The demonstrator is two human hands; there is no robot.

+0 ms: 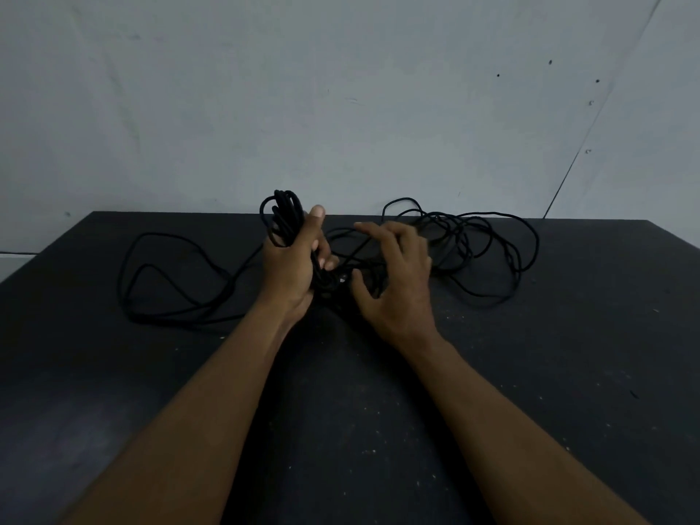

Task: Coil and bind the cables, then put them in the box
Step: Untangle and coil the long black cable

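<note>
The thin black round-sheathed cable [492, 236] lay mostly as loose, overlapping loops on the dark, dust-flecked tabletop [549, 373], sprawled to the right near the far edge, with another long slack loop [159, 274] trailing out to the left. Part of it was gathered into a narrow upright coil [282, 212], and the left hand [291, 265] had its grip clenched round that coil's middle, thumb up beside the strands. The right hand [394, 282] hovered just beside it with its grip released, fingers spread and lightly bent over the strands crossing between the two hands; whether a fingertip touched any strand could not be told.

The cable looked light, limp and springy, so it would probably sag, twist and snag on its own loops rather than hold a shape. The sheath seemed smooth enough to slide through the fingers. The best place to take hold appeared to be the single strand leaving the coil, close to the left hand, feeding it in loop by loop while the coil's waist was pinched firmly so the turns could not spill. No box was in view, and the pale grey wall [341, 89] stood behind.
</note>
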